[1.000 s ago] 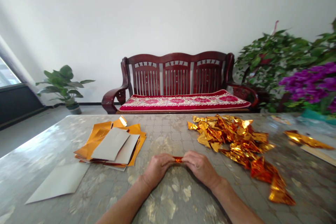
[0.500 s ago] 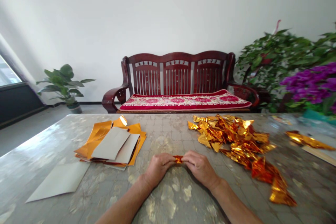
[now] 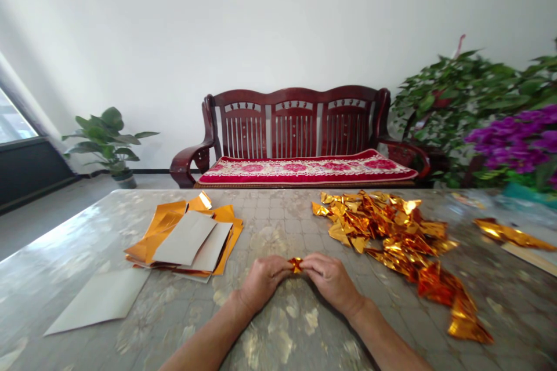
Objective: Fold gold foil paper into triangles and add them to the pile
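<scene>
Between my two hands is a small piece of shiny gold foil paper (image 3: 296, 265), folded, with only its middle showing. My left hand (image 3: 265, 279) pinches its left end and my right hand (image 3: 329, 279) pinches its right end; the fingers cover both ends. Both hands are just over the table, close to its near middle. To the left lies a loose stack of gold foil sheets (image 3: 167, 223), some with the pale back up. A heap of folded gold foil pieces (image 3: 378, 223) spreads to the right.
One pale sheet (image 3: 99, 303) lies alone at the left of the patterned table (image 3: 270, 214). At the right are another gold foil piece (image 3: 513, 234), clear plastic and purple flowers (image 3: 513, 139). Behind the table stands a wooden bench (image 3: 293, 127) with a red cover.
The gold foil between my fingertips shows a slightly different, more creased shape. My hands keep almost the same place and grip.
</scene>
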The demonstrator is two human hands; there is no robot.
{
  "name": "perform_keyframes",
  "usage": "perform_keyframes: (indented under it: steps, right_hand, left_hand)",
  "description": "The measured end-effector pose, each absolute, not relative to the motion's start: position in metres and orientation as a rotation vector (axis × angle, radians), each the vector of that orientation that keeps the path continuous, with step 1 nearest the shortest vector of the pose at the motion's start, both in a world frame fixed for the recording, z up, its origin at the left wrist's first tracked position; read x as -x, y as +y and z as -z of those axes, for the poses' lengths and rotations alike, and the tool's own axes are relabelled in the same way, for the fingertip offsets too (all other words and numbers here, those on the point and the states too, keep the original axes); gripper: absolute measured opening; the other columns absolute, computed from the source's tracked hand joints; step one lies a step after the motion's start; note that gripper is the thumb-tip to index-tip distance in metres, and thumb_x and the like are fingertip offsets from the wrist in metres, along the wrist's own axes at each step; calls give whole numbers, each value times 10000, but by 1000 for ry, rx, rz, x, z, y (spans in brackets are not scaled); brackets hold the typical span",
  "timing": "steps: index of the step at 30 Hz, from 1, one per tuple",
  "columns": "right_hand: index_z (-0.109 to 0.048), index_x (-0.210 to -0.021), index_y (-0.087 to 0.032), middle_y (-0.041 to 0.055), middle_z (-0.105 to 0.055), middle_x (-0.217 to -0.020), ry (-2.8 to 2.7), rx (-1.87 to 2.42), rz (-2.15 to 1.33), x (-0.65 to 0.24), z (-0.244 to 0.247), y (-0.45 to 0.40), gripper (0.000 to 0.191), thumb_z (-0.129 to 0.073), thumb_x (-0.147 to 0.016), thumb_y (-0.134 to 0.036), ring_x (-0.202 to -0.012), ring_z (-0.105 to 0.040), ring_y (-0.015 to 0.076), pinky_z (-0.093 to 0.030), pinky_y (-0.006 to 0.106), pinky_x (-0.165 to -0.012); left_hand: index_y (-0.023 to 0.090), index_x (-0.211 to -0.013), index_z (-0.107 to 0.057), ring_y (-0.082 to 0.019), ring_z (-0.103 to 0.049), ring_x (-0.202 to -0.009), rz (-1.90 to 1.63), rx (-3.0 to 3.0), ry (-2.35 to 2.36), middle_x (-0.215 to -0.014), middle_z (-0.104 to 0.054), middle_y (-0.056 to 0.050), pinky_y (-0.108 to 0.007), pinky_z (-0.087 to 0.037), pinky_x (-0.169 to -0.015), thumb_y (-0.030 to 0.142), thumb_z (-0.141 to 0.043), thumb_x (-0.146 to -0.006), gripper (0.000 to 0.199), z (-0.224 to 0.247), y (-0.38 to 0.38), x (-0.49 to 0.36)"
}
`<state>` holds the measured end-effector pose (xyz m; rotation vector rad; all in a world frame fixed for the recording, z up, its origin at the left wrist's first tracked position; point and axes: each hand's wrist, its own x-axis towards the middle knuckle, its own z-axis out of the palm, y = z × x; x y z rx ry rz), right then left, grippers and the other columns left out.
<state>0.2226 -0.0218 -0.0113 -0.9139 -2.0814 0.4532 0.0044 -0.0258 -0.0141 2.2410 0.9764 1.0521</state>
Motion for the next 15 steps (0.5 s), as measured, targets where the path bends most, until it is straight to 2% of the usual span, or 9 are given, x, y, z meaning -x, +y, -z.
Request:
perform_keyframes:
  steps: [10,15]
  right_hand:
    - [-759,-940,-255,24,-740,-902,-2062,933,-505,-220,12,-23,205,-598,-888,-138,-827,-689,156,-530,251,-752]
    - [-755,-947,-255,23,-745,-908,-2087,984,-510,-217,9,-27,216,-570,-893,-156,-840,-695,160,-530,248,-754]
  left_hand:
    - [257,-1045,-728,-133,-693,-864,-1004,-2304,952,-945,-758,-12,-202,-505,-797,292,-519,-980,222,10,-29,-6]
    - [230,-957,-693,-120,-672,-769,-935,-2265,1133,-840,-729,7,-181,-483,-727,263,-522,-967,174,11,-33,-7]
